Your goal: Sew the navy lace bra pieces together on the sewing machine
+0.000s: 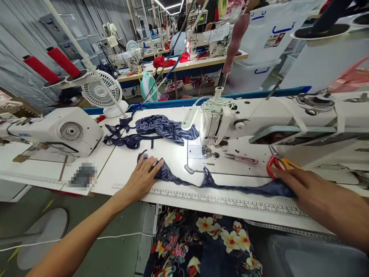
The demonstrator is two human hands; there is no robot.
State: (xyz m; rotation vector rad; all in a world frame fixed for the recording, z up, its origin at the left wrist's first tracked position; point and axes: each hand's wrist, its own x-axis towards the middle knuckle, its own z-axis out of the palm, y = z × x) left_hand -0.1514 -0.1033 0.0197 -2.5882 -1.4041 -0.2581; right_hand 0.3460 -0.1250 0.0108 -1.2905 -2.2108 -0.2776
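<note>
In the head view, the left hand is pressed, fingers spread, on one navy strip near the table edge; its right end is met by the right hand, whose closure cannot be told. The strip is best kept flat, clear of one pair of scissors; one snipper and two red thread cones are seen beyond.

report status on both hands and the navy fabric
Left hand spread on navy fabric. Right hand at fabric's right end, grip unclear. Scissors by right hand.
</note>
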